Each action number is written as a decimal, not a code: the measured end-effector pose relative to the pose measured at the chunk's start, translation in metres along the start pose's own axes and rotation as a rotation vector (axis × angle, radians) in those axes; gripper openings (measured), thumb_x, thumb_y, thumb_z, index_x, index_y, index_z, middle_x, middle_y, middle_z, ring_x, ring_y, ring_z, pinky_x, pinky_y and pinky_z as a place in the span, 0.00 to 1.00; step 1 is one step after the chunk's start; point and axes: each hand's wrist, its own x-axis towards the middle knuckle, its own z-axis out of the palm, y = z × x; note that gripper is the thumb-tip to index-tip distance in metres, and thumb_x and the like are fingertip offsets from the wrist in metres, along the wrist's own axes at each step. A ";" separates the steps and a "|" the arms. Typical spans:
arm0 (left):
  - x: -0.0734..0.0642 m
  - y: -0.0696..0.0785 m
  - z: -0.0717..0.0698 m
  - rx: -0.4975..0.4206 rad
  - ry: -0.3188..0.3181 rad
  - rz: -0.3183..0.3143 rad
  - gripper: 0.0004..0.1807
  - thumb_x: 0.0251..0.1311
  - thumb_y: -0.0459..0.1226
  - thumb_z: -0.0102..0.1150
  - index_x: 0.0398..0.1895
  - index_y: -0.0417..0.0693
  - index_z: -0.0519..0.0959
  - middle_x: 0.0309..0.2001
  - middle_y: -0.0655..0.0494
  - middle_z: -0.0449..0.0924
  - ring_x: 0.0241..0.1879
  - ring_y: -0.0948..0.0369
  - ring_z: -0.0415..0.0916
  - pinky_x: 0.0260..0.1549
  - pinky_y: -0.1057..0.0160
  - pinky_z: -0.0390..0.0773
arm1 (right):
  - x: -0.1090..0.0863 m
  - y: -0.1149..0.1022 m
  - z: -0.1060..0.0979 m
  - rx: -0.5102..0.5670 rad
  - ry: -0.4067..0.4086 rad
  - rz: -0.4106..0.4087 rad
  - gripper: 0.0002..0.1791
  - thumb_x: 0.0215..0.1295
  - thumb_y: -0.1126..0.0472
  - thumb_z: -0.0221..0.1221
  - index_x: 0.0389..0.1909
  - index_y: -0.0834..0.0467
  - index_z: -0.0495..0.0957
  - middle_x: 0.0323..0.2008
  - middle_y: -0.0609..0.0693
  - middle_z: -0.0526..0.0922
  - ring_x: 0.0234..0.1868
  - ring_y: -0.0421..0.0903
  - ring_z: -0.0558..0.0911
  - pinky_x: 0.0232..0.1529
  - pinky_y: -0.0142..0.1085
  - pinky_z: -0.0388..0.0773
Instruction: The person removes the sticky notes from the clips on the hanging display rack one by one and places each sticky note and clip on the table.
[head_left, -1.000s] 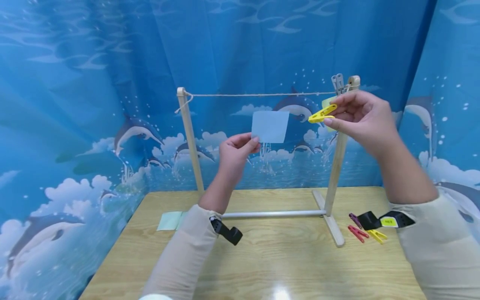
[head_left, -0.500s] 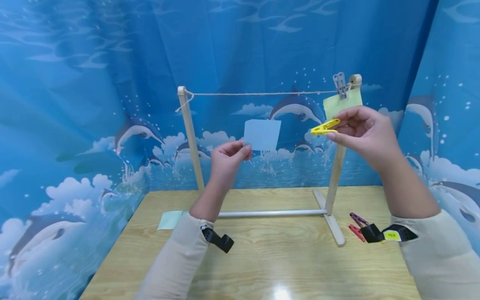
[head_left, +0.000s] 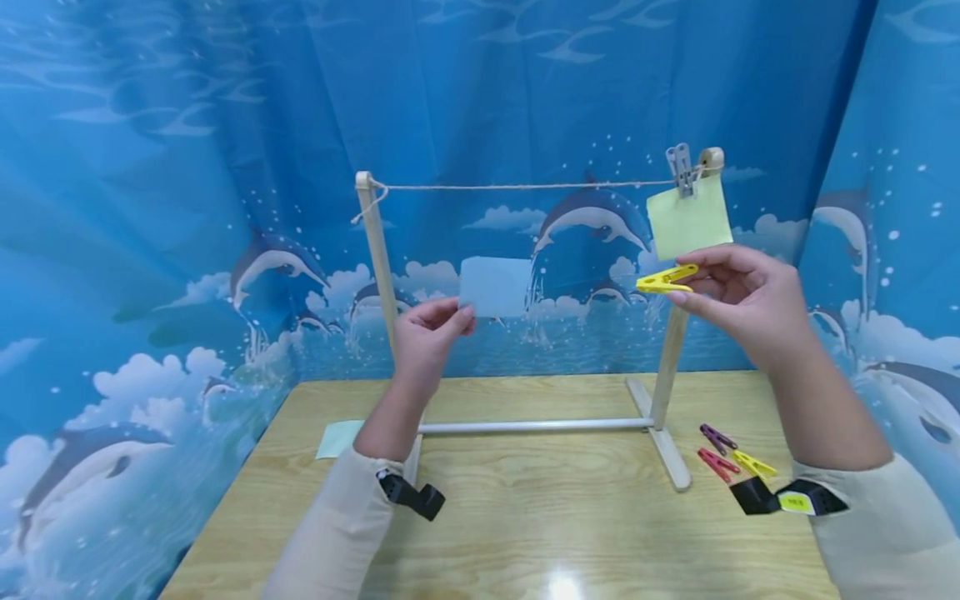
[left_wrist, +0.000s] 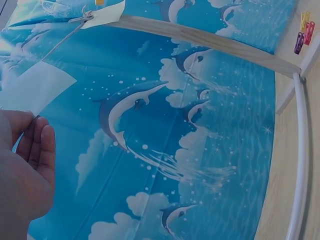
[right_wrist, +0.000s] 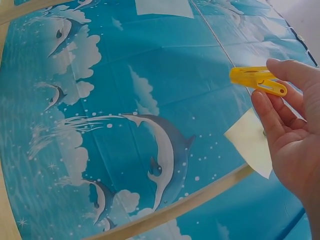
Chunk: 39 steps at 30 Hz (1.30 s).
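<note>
My left hand (head_left: 429, 343) pinches a light blue square of paper (head_left: 497, 286) by its lower left corner, below the string (head_left: 517, 187). Between thumb and fingers, my right hand (head_left: 753, 304) holds a yellow clothespin (head_left: 666, 279) by its handle end, its tip pointing left. In the right wrist view the yellow clothespin (right_wrist: 257, 80) overlaps the string. Just above the right hand, a pale yellow-green paper (head_left: 688, 221) hangs from the string, clipped by a grey clothespin (head_left: 681, 171) near the right post. The left wrist view shows the pinched blue paper (left_wrist: 37, 87) from the side.
A wooden frame with a left post (head_left: 380, 258) and right post (head_left: 667, 367) carries the string; a white bar (head_left: 540, 427) joins its feet. Purple (head_left: 717, 437), red (head_left: 717, 464) and yellow clothespins (head_left: 753, 464) lie at the table's right. A pale green paper (head_left: 337, 439) lies at left.
My left hand has moved left and down with the blue paper. The right hand has lowered with the yellow clothespin, uncovering the hanging yellow-green paper.
</note>
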 end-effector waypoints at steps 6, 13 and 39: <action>-0.007 -0.003 -0.014 -0.032 0.022 -0.008 0.14 0.59 0.35 0.68 0.43 0.33 0.83 0.32 0.50 0.85 0.32 0.60 0.83 0.41 0.60 0.84 | -0.010 0.005 -0.001 -0.004 0.008 0.025 0.17 0.58 0.77 0.63 0.50 0.67 0.79 0.46 0.54 0.81 0.40 0.41 0.84 0.45 0.26 0.78; -0.014 -0.004 -0.027 -0.002 0.061 -0.051 0.14 0.59 0.37 0.68 0.43 0.35 0.83 0.33 0.50 0.85 0.34 0.59 0.84 0.44 0.59 0.83 | -0.020 0.012 -0.002 0.037 0.011 0.034 0.17 0.58 0.78 0.63 0.49 0.68 0.78 0.45 0.55 0.80 0.39 0.41 0.83 0.43 0.26 0.79; -0.043 -0.019 -0.071 0.008 0.204 -0.158 0.04 0.60 0.31 0.65 0.38 0.43 0.85 0.32 0.53 0.85 0.32 0.61 0.83 0.41 0.59 0.84 | -0.063 0.046 -0.017 0.023 0.109 0.157 0.16 0.60 0.76 0.63 0.49 0.72 0.76 0.42 0.49 0.81 0.41 0.38 0.82 0.41 0.22 0.79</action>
